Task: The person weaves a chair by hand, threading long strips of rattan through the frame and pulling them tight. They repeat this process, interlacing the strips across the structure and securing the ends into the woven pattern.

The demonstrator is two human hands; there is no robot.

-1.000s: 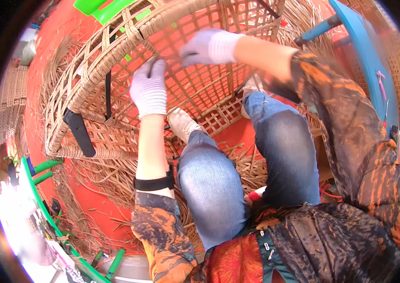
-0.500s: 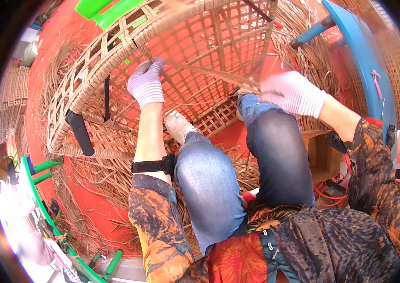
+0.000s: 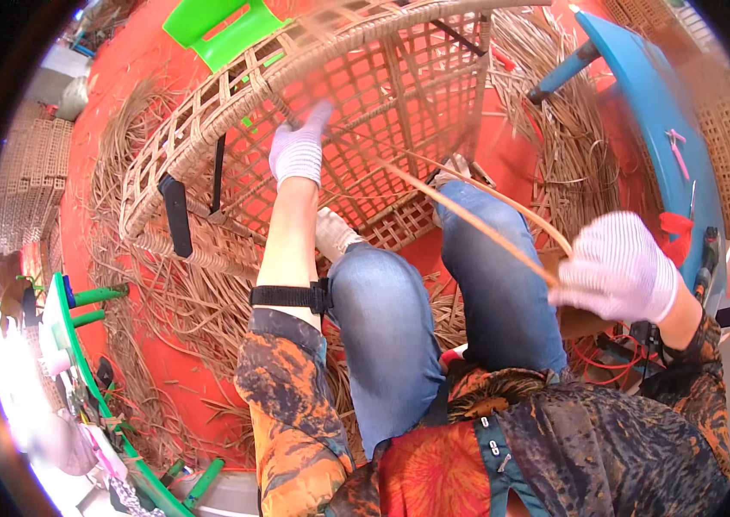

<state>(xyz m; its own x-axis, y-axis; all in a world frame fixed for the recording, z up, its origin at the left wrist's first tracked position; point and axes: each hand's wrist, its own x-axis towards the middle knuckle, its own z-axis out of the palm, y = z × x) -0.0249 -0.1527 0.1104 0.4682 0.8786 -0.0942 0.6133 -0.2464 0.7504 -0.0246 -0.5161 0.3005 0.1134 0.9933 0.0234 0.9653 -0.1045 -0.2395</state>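
A woven wicker basket (image 3: 155, 185) with a thick wrapped rim lies tilted on its side in front of my knees. My left hand (image 3: 298, 148), in a white-and-lilac striped glove, is raised just inside the rim. One finger stretches upward, apart from the thumb; whether it touches the weave is hard to tell. Above my right knee, my right hand (image 3: 619, 271), gloved alike, is closed on a long tan cane strip (image 3: 477, 226). The strip runs doubled from my fingers toward the upper part of the basket, where its far end blurs.
Loose cane strips (image 3: 184, 302) litter the red floor (image 3: 158, 366), with another heap (image 3: 567, 129) at the right. A blue stool (image 3: 649, 112) stands at the far right, and a green chair (image 3: 218, 30) behind the basket. A green stool (image 3: 81, 353) is at the left.
My right hand has swung right and nearer to me, drawing the strip out longer. My left hand has shifted slightly right, its finger now raised off the rim.
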